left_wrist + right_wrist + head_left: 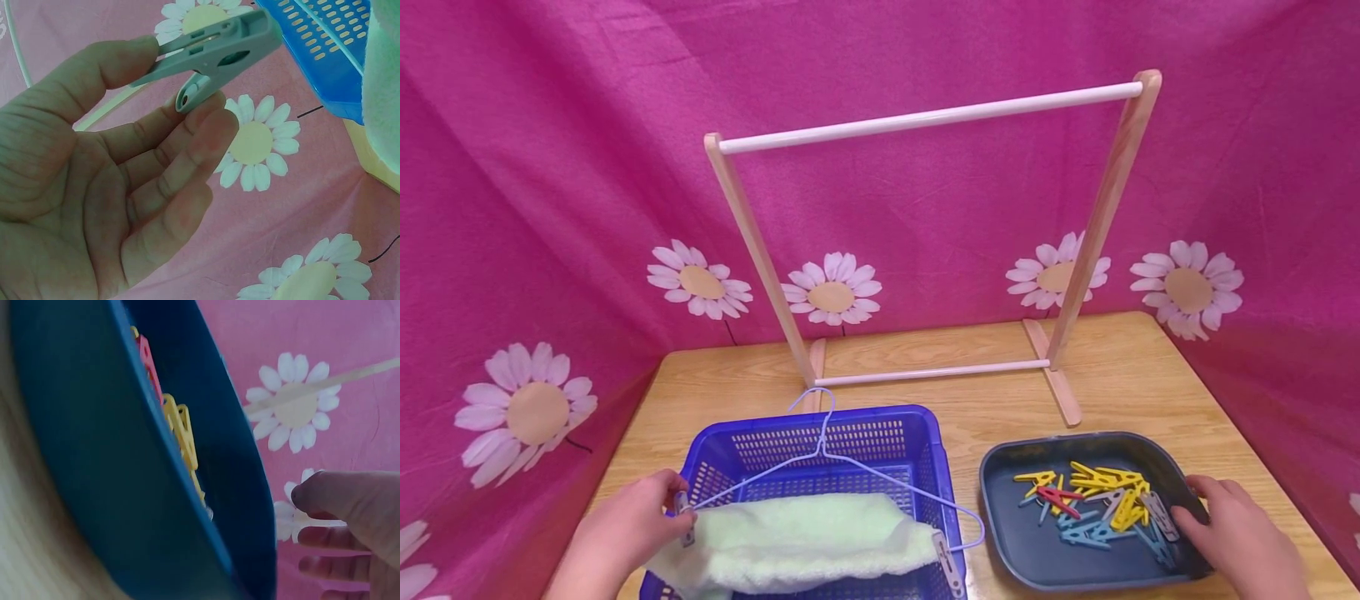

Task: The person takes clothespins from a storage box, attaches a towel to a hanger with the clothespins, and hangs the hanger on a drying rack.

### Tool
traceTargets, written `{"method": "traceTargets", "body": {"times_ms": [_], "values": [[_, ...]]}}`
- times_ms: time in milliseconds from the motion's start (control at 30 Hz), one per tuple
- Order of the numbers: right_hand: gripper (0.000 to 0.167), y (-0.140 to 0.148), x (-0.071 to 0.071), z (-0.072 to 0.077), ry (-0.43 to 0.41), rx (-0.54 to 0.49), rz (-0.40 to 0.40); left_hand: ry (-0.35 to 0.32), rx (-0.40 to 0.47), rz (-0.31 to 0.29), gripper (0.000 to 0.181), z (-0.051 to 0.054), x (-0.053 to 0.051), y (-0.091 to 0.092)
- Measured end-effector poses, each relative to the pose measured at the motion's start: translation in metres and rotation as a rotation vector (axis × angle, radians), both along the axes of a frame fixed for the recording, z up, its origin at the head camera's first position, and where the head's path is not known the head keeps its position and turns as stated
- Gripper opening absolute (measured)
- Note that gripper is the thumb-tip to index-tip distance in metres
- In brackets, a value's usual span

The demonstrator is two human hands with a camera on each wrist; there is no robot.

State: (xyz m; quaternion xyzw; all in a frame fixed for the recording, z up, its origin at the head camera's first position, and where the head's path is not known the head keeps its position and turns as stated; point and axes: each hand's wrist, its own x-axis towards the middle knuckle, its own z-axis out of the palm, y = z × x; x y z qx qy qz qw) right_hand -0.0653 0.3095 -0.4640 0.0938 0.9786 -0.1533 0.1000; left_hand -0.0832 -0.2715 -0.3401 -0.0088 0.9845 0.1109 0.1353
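My left hand (638,527) (119,169) pinches a grey clothespin (685,518) (228,53) between thumb and fingers, at the left end of a pale green cloth (812,537). Whether this pin bites the cloth or hanger cannot be told. The cloth lies over the lower part of a lilac hanger (863,464), above a blue basket (934,421). Another grey clothespin (949,565) clips the cloth's right end. My right hand (1243,533) (356,528) is at the right rim of a dark tray (1037,546) (106,456), holding nothing, fingers apart and slightly bent.
Yellow, blue, red and grey clothespins (1101,500) lie in the tray. Behind the basket and tray stands a wooden rack (1105,217) with a white top bar (925,119). Pink flowered fabric (925,233) hangs around the wooden table (970,404).
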Motion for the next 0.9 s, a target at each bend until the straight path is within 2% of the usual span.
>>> {"method": "traceTargets", "body": {"times_ms": [133, 433, 700, 900], "values": [[0.056, -0.008, -0.003, 0.006, 0.035, -0.018, 0.018, -0.016, -0.009, 0.012, 0.030, 0.001, 0.000, 0.000], [0.055, -0.025, -0.010, 0.015, 0.098, -0.023, 0.056, 0.008, -0.007, -0.006, 0.030, 0.003, 0.002, 0.000], [0.049, -0.046, -0.012, 0.023, 0.216, -0.011, 0.087, -0.015, -0.018, 0.000, 0.031, 0.002, 0.001, -0.001], [0.049, -0.057, -0.013, 0.027, 0.243, -0.005, 0.101, -0.037, -0.015, 0.020, 0.031, 0.003, 0.000, -0.002]]}}
